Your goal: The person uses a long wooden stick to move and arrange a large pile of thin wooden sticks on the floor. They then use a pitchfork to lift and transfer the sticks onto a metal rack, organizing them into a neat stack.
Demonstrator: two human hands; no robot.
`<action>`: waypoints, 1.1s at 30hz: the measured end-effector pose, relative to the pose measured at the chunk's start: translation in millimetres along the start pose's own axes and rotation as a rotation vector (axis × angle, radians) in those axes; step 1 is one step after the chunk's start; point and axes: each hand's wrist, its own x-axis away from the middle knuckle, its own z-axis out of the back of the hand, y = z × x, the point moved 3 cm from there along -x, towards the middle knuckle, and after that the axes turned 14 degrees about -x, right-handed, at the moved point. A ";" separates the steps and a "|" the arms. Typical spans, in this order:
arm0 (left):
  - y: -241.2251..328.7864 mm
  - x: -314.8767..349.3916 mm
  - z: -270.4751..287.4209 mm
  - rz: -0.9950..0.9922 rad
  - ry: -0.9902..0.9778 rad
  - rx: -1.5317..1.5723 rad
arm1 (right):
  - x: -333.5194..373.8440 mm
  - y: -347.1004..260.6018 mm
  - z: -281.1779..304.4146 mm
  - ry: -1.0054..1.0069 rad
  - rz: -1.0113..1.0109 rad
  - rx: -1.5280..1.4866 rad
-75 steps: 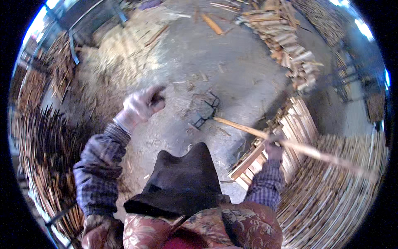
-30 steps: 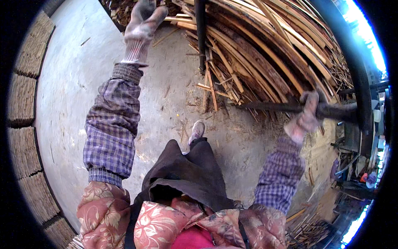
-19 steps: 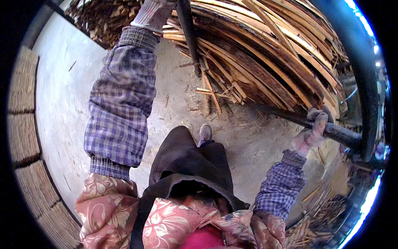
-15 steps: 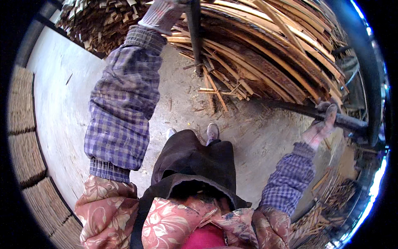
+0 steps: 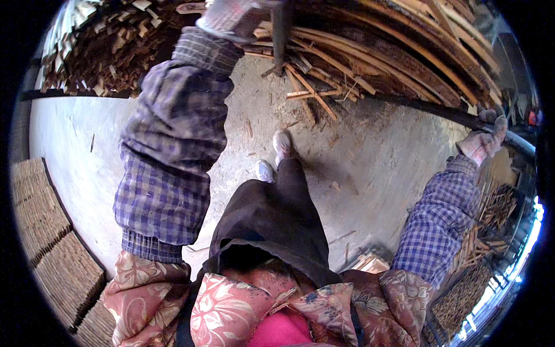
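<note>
My left hand, in a pale, stained knit glove, is closed around the upper part of an upright dark metal post; its fingertips run close to the top edge. At the far right my right hand, gloved the same way, wraps its fingers round a long dark metal bar. Behind that bar lies a large load of long, thin wood strips, bark-edged in places. Several loose, broken strips stick out crosswise at its lower left, near the foot of the post.
A dense stack of cut wood stands far left. Bundled thin slats line the left side. More bundles and loose sticks lie at lower right. Wood scraps dot the concrete floor around my shoes.
The view has turned, bringing more of the far-left stack in. The bar and my right hand sit farther right and higher. My feet have stepped, and both hands keep their hold.
</note>
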 end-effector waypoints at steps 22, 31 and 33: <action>4.5 -0.9 2.6 -0.027 0.035 0.090 | -1.8 -4.7 -14.5 -0.034 0.040 0.075; 9.9 -3.3 5.4 0.027 0.067 -0.060 | -10.0 8.1 -4.4 0.024 0.066 -0.033; 9.1 -5.7 6.9 -0.019 0.016 -0.028 | 3.0 -2.5 -27.5 0.087 0.037 -0.041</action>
